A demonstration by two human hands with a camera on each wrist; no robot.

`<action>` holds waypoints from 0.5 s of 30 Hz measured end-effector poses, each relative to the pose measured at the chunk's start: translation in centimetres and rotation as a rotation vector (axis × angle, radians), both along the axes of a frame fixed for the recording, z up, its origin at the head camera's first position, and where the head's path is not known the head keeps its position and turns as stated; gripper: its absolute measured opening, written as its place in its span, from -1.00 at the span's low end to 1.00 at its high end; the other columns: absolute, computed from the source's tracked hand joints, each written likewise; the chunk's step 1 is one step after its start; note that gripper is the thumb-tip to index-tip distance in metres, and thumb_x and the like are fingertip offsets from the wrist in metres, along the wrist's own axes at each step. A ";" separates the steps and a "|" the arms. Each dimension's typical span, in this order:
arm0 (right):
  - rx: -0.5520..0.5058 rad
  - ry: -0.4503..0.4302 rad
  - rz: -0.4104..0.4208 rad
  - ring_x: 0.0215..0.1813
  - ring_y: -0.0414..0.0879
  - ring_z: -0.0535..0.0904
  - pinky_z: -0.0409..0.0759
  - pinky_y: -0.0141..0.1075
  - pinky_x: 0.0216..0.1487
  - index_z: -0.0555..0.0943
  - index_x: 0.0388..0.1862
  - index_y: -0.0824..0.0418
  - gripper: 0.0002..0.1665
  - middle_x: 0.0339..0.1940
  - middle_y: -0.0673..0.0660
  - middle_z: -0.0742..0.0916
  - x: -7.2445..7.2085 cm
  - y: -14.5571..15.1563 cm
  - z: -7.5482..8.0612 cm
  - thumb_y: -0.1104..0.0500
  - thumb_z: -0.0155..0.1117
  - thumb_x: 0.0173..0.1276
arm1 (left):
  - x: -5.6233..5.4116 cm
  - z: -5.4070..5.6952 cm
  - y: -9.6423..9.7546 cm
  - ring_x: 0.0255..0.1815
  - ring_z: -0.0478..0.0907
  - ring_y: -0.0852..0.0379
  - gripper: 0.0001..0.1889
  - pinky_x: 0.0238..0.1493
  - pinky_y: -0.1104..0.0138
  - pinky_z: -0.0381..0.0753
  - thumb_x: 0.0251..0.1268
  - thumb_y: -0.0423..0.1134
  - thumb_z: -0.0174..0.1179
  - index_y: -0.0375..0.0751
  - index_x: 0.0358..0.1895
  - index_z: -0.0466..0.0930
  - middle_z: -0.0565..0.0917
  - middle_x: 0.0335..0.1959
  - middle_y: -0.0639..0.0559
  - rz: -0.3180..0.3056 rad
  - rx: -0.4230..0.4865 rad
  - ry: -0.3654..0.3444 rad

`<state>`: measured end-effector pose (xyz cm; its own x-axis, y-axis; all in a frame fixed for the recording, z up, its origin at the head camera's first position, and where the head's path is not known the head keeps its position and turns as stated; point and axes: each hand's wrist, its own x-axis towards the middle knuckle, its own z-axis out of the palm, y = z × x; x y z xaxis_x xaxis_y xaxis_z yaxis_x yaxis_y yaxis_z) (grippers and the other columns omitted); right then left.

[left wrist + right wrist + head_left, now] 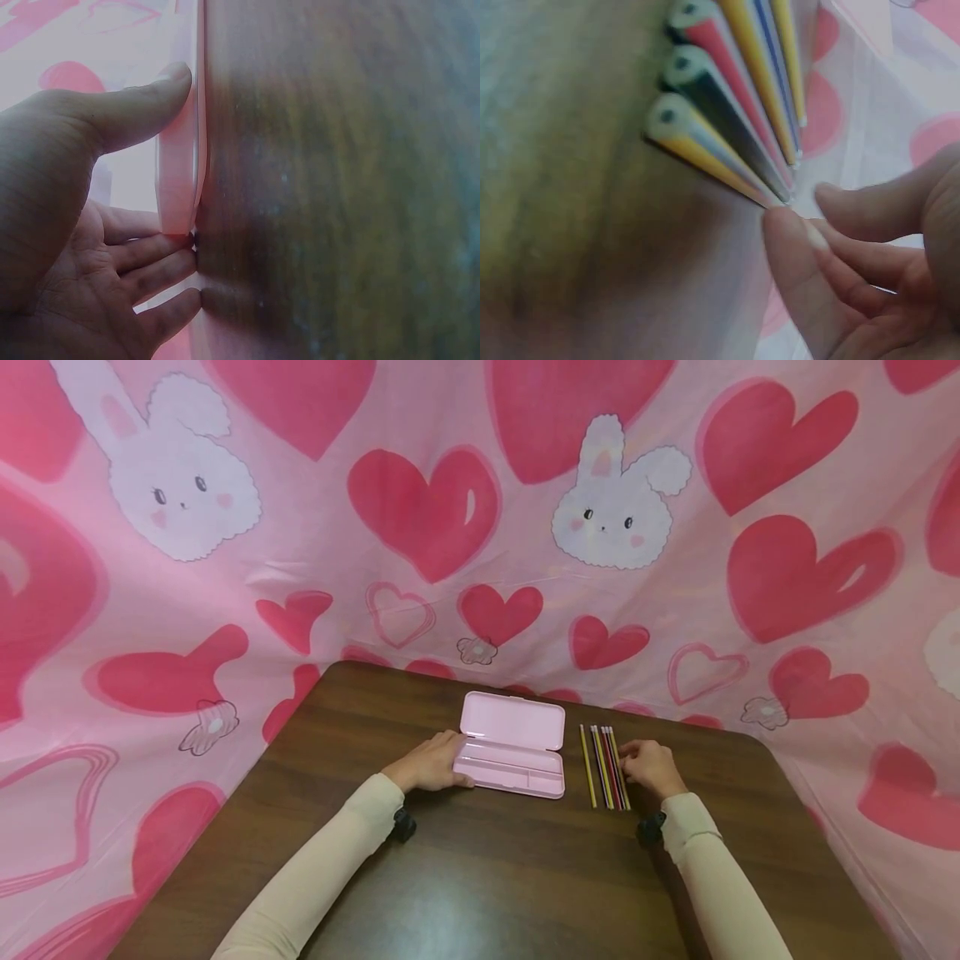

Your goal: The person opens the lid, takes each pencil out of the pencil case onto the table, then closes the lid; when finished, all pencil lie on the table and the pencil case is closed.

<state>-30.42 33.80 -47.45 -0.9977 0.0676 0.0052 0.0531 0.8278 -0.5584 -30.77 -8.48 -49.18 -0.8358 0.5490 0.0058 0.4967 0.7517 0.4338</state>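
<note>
A pink pencil case (510,772) lies open on the table, lid raised at the back, its tray divided into compartments. At its left end is my left hand (429,763); the left wrist view shows the thumb (154,105) along the front wall and the extended fingers by the end of the case. Several pencils (611,768) lie side by side to the right of the case, with one yellow pencil (588,766) a little apart on their left. My right hand (651,767) is beside the rightmost pencil (712,150), fingertips close to it, thumb and forefinger apart.
Everything lies on a dark brown wooden table (480,877), toward its far edge. Behind and along the sides hangs a pink cloth (525,410) with hearts and rabbits. A small black wrist camera (403,825) sits on the left wrist, another (650,828) on the right.
</note>
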 end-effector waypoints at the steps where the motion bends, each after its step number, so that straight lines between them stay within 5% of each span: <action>1: 0.012 0.038 -0.013 -0.42 -0.13 0.73 0.74 -0.21 -0.32 0.66 0.02 0.43 -0.66 -0.25 0.29 0.81 0.0 0.0 0.1 0.26 0.18 0.35 | 0.0 0.0 0.0 0.39 0.39 -0.16 -0.10 0.47 -0.02 0.36 0.19 0.16 0.40 -0.29 0.46 0.27 0.45 0.31 -0.23 -0.003 0.000 0.002; 9: -0.019 0.416 -0.151 -0.05 0.15 0.77 0.55 0.03 0.14 0.70 0.04 0.28 -0.68 -0.11 0.25 0.83 -0.2 -0.5 1.8 0.15 0.31 0.39 | 0.0 -0.1 0.1 0.39 0.39 -0.17 -0.11 0.45 -0.03 0.37 0.21 0.14 0.39 -0.33 0.46 0.26 0.45 0.31 -0.24 -0.016 -0.013 0.023; 12: -0.081 0.508 -0.181 0.01 0.13 0.76 0.55 -0.10 0.14 0.69 0.11 0.24 -0.62 -0.03 0.23 0.82 -0.3 -1.2 2.9 0.10 0.35 0.39 | 0.0 0.0 0.1 0.38 0.39 -0.18 -0.12 0.44 -0.03 0.38 0.21 0.13 0.40 -0.32 0.45 0.27 0.46 0.30 -0.24 -0.013 -0.009 0.020; 15: -0.122 0.589 -0.178 0.04 0.08 0.77 0.54 -0.47 0.05 0.68 0.15 0.20 -0.57 0.03 0.19 0.82 -0.2 -1.9 4.0 0.09 0.41 0.36 | 0.1 0.0 0.1 0.36 0.41 -0.17 -0.14 0.43 -0.03 0.39 0.20 0.13 0.41 -0.30 0.43 0.29 0.47 0.29 -0.24 -0.008 0.004 0.011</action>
